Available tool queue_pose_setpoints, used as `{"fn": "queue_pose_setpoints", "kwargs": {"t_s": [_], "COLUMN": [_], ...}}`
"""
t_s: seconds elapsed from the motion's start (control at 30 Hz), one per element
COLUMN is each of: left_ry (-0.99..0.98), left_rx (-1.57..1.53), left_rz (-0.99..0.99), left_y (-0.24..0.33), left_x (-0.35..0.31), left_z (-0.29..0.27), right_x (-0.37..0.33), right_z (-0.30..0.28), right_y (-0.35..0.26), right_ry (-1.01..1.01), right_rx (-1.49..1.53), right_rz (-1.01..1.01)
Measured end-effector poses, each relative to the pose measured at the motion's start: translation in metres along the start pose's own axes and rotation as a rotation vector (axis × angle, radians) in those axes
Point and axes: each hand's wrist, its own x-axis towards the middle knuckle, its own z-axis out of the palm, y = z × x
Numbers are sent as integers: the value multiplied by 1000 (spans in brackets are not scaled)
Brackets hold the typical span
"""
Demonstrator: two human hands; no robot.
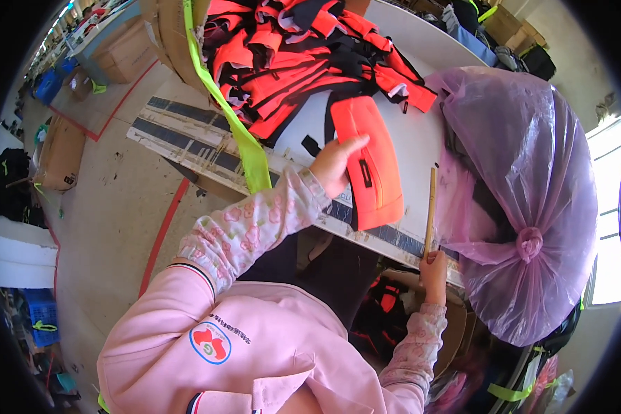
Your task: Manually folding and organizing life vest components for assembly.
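My left hand (332,168) grips the left edge of a bright orange fabric piece (381,169) with black edging and a small dark slot-shaped trim, its thumb lying on top. The piece is held over the front of the white table (415,148). At the table's front edge, my right hand (433,276) is closed round the lower end of a thin yellow ruler (431,207), which points away from me. A heap of orange and black fabric pieces (290,76) lies beyond my left hand.
A large tied purple plastic bag (524,186) bulges at the right end of the table. A cardboard box (164,41) and a lime-yellow strap (245,141) stand by the heap's left side. Under the table, another box (455,331) is near more orange and black fabric (386,303).
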Motion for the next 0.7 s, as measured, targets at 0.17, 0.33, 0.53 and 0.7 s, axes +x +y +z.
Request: {"fn": "queue_pose_setpoints", "kwargs": {"t_s": [0.17,0.33,0.53,0.7], "left_ry": [-26,-32,-29,-62], "left_rx": [-73,-109,-176,-230], "left_rz": [-39,9,124,55], "left_y": [19,30,40,29], "left_x": [13,17,30,34], "left_z": [-7,-12,-26,-31], "right_x": [2,-28,-110,-132], "right_z": [4,10,-8,3], "right_y": [22,21,-7,-5], "right_ry": [-93,207,-178,-362], "right_rx": [190,124,675,805], "right_rz": [-15,-173,30,46]}}
